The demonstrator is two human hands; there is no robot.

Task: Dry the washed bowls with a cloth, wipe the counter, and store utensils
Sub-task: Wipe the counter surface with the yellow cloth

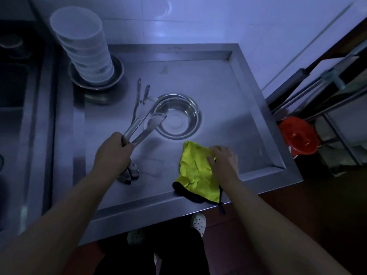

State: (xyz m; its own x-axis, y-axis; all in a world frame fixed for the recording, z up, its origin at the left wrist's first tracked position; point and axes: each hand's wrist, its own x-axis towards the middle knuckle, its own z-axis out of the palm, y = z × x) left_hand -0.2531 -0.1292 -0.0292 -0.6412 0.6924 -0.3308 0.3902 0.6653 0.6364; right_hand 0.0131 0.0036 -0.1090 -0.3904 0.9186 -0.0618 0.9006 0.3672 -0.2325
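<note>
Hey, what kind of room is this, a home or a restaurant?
Probably a kitchen washing-up area, maybe commercial: a rimmed steel counter, a tall stack of white bowls, and a loose metal bowl.

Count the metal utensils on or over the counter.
4, as far as I can tell: two spoons held in the left hand, over the counter, and two more utensils lying left of the steel bowl. Dim light could hide others.
</note>
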